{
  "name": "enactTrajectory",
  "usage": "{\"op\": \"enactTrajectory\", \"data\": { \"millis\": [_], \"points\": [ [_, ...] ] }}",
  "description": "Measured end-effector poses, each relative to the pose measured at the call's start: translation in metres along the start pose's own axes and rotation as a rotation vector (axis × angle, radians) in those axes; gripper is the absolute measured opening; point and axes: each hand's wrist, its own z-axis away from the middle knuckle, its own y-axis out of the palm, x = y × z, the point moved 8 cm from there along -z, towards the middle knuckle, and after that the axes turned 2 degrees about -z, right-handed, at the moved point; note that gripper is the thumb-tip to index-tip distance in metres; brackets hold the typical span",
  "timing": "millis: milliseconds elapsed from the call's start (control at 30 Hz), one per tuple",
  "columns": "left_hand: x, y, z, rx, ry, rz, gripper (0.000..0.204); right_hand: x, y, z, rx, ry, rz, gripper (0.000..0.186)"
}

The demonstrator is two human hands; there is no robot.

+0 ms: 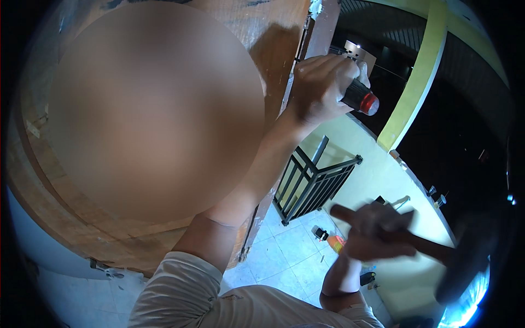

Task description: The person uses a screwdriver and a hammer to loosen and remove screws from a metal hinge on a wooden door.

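Observation:
My left hand (322,87) is closed round the black handle of a hand tool (358,97) with a red butt end, held up against the edge of a worn wooden door (279,60). The tool's working end is hidden behind my fingers and the door edge, so I cannot tell if it is a chisel or a screwdriver. Lower on the right, my right hand (377,232) grips the wooden handle of a hammer (462,265). Its large dark head points to the right, apart from the other tool, and both hand and hammer are smeared by motion.
A round blur covers much of the door's face. Beyond the door edge, a black metal railing (317,183) stands by a pale low wall (366,158) with a yellow post (413,82). Small objects, including an orange-and-yellow one (336,243), lie on the tiled floor (273,257).

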Motion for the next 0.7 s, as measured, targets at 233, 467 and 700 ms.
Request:
{"op": "enactTrajectory", "data": {
  "millis": [233, 467, 700],
  "points": [
    [0.002, -0.005, -0.009, -0.047, -0.049, 0.004, 0.025, 0.013, -0.011, -0.018, -0.104, 0.091, 0.122, 0.065],
    [-0.001, -0.005, -0.007, 0.021, -0.015, -0.029, 0.025, -0.019, 0.019, 0.012, 0.034, 0.203, 0.175, 0.052],
    [0.001, 0.0, -0.001, 0.006, 0.041, -0.019, 0.03, -0.041, 0.024, 0.002, 0.197, 0.306, 0.316, 0.044]
  ]
}}
